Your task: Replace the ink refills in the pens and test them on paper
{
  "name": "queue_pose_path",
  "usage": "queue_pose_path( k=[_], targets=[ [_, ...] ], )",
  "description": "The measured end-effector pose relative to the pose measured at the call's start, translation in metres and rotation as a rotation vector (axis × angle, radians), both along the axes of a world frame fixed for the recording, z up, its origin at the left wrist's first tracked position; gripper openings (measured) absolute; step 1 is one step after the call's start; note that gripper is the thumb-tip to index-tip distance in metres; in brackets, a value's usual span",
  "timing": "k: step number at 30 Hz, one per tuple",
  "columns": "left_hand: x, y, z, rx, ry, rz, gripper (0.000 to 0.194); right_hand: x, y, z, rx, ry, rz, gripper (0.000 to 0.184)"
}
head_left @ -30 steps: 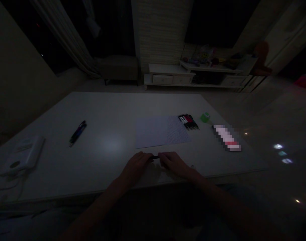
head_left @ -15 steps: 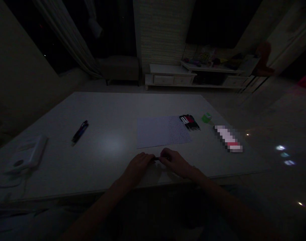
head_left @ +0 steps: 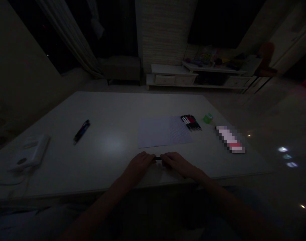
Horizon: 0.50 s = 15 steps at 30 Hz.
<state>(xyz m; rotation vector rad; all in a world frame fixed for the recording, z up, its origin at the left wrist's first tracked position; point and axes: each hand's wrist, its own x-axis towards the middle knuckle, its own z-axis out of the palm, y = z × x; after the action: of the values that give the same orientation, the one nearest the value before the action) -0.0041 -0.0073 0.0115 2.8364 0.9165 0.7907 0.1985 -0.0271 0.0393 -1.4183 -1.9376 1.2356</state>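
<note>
Near the table's front edge, my left hand [head_left: 142, 164] is closed around one end of a slim black pen [head_left: 158, 158]. The fingers of my right hand [head_left: 176, 163] are closed on its other end, so only a short dark middle part shows between them. The pen lies roughly level, just in front of a sheet of paper [head_left: 154, 132]. The paper's right part is covered in fine writing or print. A row of several pens [head_left: 191, 123] lies at the paper's upper right corner.
On the left lie a few more pens [head_left: 81, 132] and a white power strip or box [head_left: 31, 152] with a cable. A green container [head_left: 207, 118] and a blurred-out phone-like object [head_left: 230, 139] are at the right edge of the white table [head_left: 112, 110]. The room is dim.
My right hand's fingers have flattened and come down onto the pen's end, where they were raised and curled before. The left hand keeps its hold. The whole view has shifted slightly.
</note>
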Motion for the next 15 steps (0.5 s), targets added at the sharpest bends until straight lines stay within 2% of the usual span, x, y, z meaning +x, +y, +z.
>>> queue_pose_path(
  k=[2,4,6,8,12,15],
  targets=[
    [0.000,-0.001,0.001,0.029,0.038,-0.031,0.026,-0.001,-0.002,0.005,0.172,-0.111,0.055,0.033],
    [0.002,-0.003,0.003,0.063,0.081,-0.081,0.032,-0.001,-0.005,0.008,0.249,-0.154,0.127,0.027],
    [0.003,-0.004,0.006,0.104,0.103,-0.124,0.034,-0.001,-0.006,0.008,0.218,-0.113,0.191,0.022],
    [0.004,-0.004,0.012,0.162,0.082,-0.110,0.035,0.001,-0.004,0.006,0.117,-0.033,0.188,0.019],
    [0.002,0.002,0.019,0.208,-0.042,0.135,0.041,0.013,0.011,0.003,-0.127,0.304,-0.076,0.016],
    [-0.003,0.009,0.012,0.143,-0.005,0.272,0.037,0.025,0.026,0.004,-0.146,0.637,-0.324,0.008]
  ],
)
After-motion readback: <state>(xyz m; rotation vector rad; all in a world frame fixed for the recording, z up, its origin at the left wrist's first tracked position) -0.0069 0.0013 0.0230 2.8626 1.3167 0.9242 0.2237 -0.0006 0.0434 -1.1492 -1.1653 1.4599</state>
